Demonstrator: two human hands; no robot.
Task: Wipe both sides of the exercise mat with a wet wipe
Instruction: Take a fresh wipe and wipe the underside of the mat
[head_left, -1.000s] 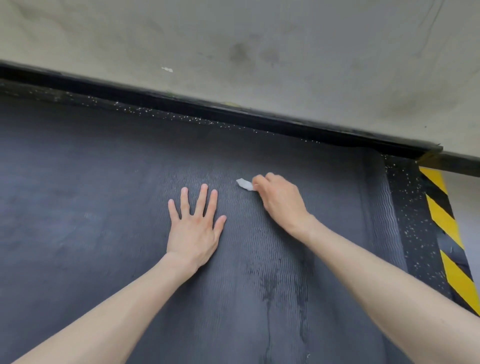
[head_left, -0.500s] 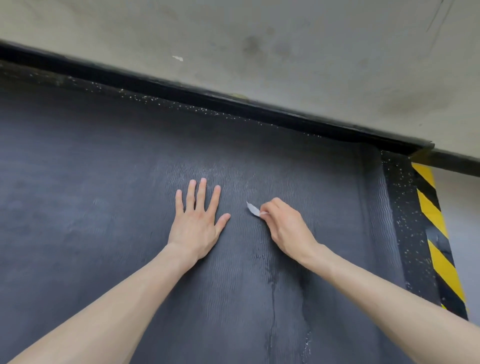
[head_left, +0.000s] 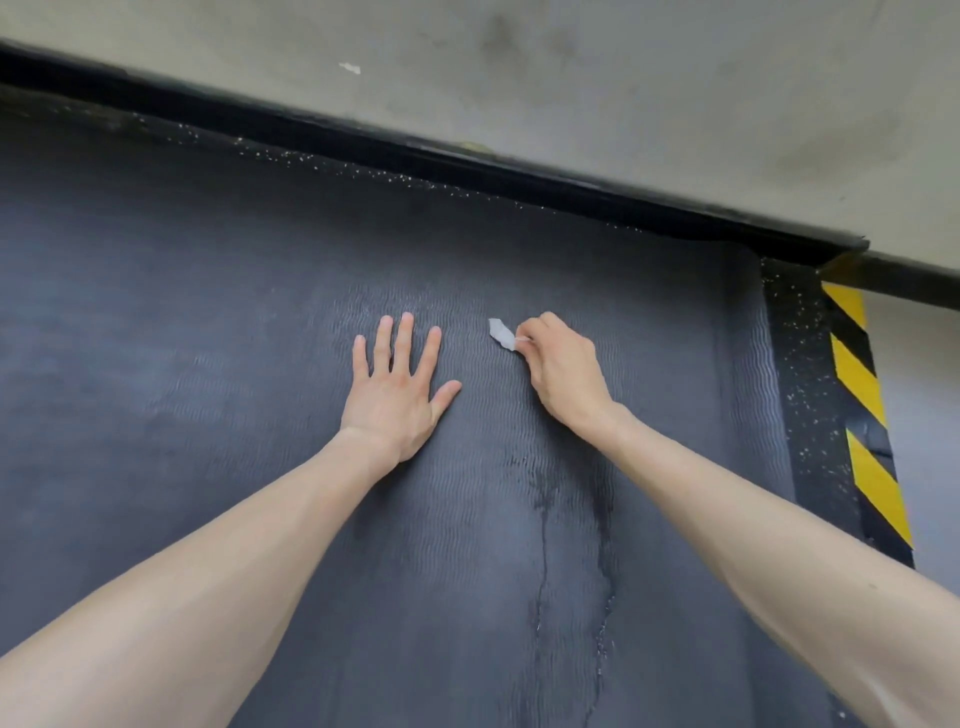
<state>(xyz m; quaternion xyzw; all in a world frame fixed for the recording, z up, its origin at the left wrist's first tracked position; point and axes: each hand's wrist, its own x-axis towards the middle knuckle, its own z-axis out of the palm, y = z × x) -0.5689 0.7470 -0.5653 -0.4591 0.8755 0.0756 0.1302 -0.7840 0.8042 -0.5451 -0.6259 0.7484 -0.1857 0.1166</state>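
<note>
A dark grey ribbed exercise mat (head_left: 208, 322) lies flat on the floor and fills most of the view. My left hand (head_left: 397, 387) presses flat on the mat near its middle, fingers spread and straight. Just to its right, my right hand (head_left: 563, 371) has its fingers curled and pinches a small crumpled white wet wipe (head_left: 501, 332) against the mat. Dark wet streaks (head_left: 543, 499) run down the mat below my right wrist.
A black baseboard (head_left: 467, 161) and a pale grey wall (head_left: 571, 73) run along the mat's far edge. Black speckled flooring (head_left: 802, 395) borders the mat's right edge, with a yellow-and-black hazard stripe (head_left: 865, 415) beyond it.
My right hand pulled the wipe toward me over the mat, then pushed it away again. My left hand stayed flat in the same spot.
</note>
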